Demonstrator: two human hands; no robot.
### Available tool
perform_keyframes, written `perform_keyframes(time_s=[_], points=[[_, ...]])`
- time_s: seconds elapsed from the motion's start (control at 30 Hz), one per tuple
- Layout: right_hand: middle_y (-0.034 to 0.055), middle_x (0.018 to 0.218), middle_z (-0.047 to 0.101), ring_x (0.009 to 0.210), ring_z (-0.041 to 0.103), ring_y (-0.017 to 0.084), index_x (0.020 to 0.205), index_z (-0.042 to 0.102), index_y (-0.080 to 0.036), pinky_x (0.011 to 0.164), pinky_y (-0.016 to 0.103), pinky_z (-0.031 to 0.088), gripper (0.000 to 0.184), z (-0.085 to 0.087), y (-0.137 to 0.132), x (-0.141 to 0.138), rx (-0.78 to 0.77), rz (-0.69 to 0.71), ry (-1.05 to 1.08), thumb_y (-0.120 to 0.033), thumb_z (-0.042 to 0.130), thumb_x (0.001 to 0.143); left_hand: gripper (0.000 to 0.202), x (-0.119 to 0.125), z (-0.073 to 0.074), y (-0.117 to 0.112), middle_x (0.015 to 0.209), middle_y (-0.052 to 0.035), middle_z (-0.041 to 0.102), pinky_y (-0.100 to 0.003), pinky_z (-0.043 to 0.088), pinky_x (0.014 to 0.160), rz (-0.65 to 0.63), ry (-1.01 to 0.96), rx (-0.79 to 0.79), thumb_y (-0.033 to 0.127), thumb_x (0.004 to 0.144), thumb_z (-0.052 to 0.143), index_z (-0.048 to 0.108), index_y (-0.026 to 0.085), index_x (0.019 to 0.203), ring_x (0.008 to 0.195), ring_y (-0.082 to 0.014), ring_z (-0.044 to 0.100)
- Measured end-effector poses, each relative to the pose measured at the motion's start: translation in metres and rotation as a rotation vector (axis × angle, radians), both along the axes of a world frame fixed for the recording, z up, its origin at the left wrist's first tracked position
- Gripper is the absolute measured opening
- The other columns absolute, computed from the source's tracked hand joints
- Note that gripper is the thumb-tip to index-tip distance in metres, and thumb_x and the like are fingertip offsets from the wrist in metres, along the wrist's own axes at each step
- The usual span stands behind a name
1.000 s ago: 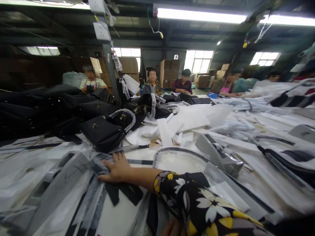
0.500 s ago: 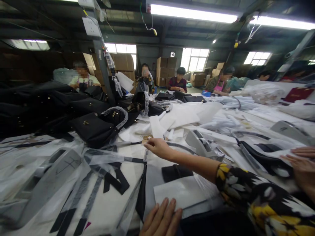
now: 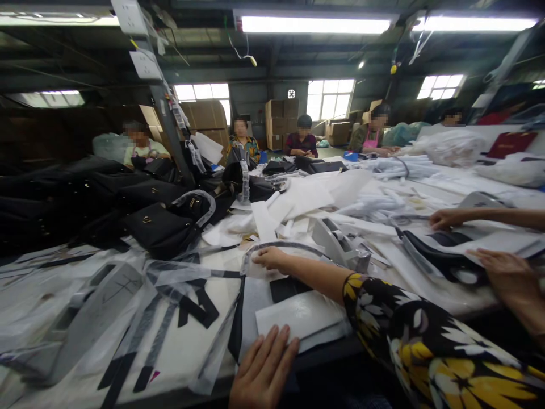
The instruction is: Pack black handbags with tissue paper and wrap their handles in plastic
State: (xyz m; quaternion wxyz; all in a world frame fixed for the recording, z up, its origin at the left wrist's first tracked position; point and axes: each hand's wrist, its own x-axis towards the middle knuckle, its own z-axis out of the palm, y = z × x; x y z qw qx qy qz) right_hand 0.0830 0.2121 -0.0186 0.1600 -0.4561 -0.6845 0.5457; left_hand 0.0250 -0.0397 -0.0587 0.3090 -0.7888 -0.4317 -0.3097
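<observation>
Low in the view, my left hand [image 3: 266, 366] lies flat, its fingers stretched over the near edge of a white sheet [image 3: 302, 312]. Beneath that sheet is a dark bag [image 3: 237, 332] with pale lining paper. A dark bag handle [image 3: 304, 246], partly wrapped in clear plastic, arches up behind the bag. My right hand [image 3: 270, 258], in a floral sleeve, reaches across to the left side of this arch with its fingers closed. Whatever is between those fingertips is hidden. Just behind the handle stands a grey tape dispenser [image 3: 334, 238].
Black bags [image 3: 164, 227] are piled at left. Another grey dispenser [image 3: 87, 321] and dark straps [image 3: 155, 343] lie nearer. White paper [image 3: 306, 196] and wrapped rolls [image 3: 395, 167] cover the middle. At right, a co-worker's hands [image 3: 506, 278] work on another bag [image 3: 447, 255]. Several people sit opposite.
My right hand has come slightly nearer and away from the tan piece behind it; the handle's arch now shows more. The co-worker's other hand has come into view at right. The view has shifted slightly.
</observation>
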Motion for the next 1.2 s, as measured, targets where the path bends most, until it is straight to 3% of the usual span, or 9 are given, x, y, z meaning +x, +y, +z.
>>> perform_keyframes(time_s=[0.2,0.4,0.47,0.57,0.63,0.77,0.83,0.97,1.2], points=[[0.0065,0.094,0.074,0.088,0.073,0.016,0.089,0.062,-0.015,0.079,0.025,0.053,0.024,0.029,-0.021,0.022,-0.177,0.025,0.359,-0.033,0.075,0.082,0.045,0.003,-0.001,0.000,0.132,-0.0016,0.066,-0.031,0.027,0.120,0.006,-0.051,-0.007,0.013,0.104,0.029,0.064,0.021,0.130,0.125,-0.0157,0.059],[0.0013,0.090,0.074,0.088,0.071,0.014,0.117,0.062,-0.016,0.093,0.029,0.051,0.060,0.056,-0.049,0.034,-0.145,0.053,0.582,-0.029,0.088,0.065,0.043,0.004,-0.003,0.002,0.133,-0.0023,0.066,-0.032,0.028,0.120,-0.005,-0.084,0.004,0.011,0.103,0.032,0.064,0.020,0.130,0.127,-0.0168,0.057],[0.0019,0.091,0.074,0.088,0.070,0.015,0.112,0.067,-0.015,0.093,0.031,0.051,0.051,0.060,-0.062,0.043,-0.037,0.140,0.618,-0.032,0.086,0.068,0.043,0.004,-0.001,0.001,0.133,-0.0025,0.066,-0.032,0.029,0.119,0.003,-0.072,-0.011,0.010,0.102,0.033,0.063,0.020,0.131,0.127,-0.0167,0.057],[0.0052,0.096,0.075,0.092,0.070,0.018,0.097,0.074,-0.016,0.092,0.032,0.052,0.023,0.065,-0.090,0.066,0.333,0.279,0.529,-0.032,0.076,0.080,0.042,0.004,0.001,-0.001,0.132,-0.0026,0.066,-0.032,0.031,0.118,0.018,-0.042,-0.041,0.010,0.102,0.034,0.062,0.020,0.131,0.125,-0.0169,0.058],[0.0054,0.097,0.076,0.092,0.070,0.018,0.099,0.076,-0.019,0.096,0.034,0.050,0.016,0.070,-0.110,0.086,0.541,0.480,0.405,-0.024,0.067,0.087,0.040,0.005,0.001,-0.002,0.125,-0.0024,0.070,-0.032,0.034,0.116,0.025,-0.082,-0.038,0.010,0.102,0.037,0.065,0.020,0.127,0.120,-0.0162,0.062],[0.0033,0.105,0.076,0.101,0.070,0.017,0.113,0.073,-0.026,0.109,0.035,0.042,0.026,0.081,-0.133,0.124,0.494,0.907,0.291,-0.023,0.068,0.088,0.028,0.008,0.003,-0.003,0.103,-0.0048,0.077,-0.030,0.045,0.108,-0.030,-0.293,-0.005,0.020,0.101,0.045,0.073,0.017,0.107,0.105,-0.0160,0.069],[0.0036,0.100,0.077,0.096,0.071,0.016,0.109,0.075,-0.025,0.097,0.030,0.050,0.020,0.082,-0.133,0.133,0.455,0.794,0.313,-0.029,0.066,0.091,0.028,0.009,0.006,-0.004,0.106,-0.0063,0.077,-0.030,0.047,0.107,-0.059,-0.306,-0.036,0.021,0.101,0.046,0.072,0.015,0.109,0.107,-0.0172,0.069],[0.0051,0.098,0.075,0.093,0.069,0.016,0.103,0.074,-0.022,0.086,0.027,0.052,0.017,0.073,-0.129,0.127,0.672,0.391,0.262,-0.031,0.064,0.093,0.033,0.009,0.011,-0.006,0.123,-0.0055,0.071,-0.033,0.047,0.108,-0.029,-0.234,-0.123,0.016,0.099,0.048,0.065,0.019,0.126,0.116,-0.0190,0.065],[0.0064,0.100,0.064,0.090,0.059,0.021,0.106,0.066,-0.019,0.077,0.030,0.049,0.048,0.043,-0.154,0.107,0.735,0.447,-0.064,-0.050,0.083,0.071,0.028,0.010,0.018,-0.005,0.107,-0.0085,0.076,-0.031,0.052,0.100,-0.042,-0.266,-0.067,0.021,0.101,0.044,0.068,0.012,0.113,0.107,-0.0182,0.070]])
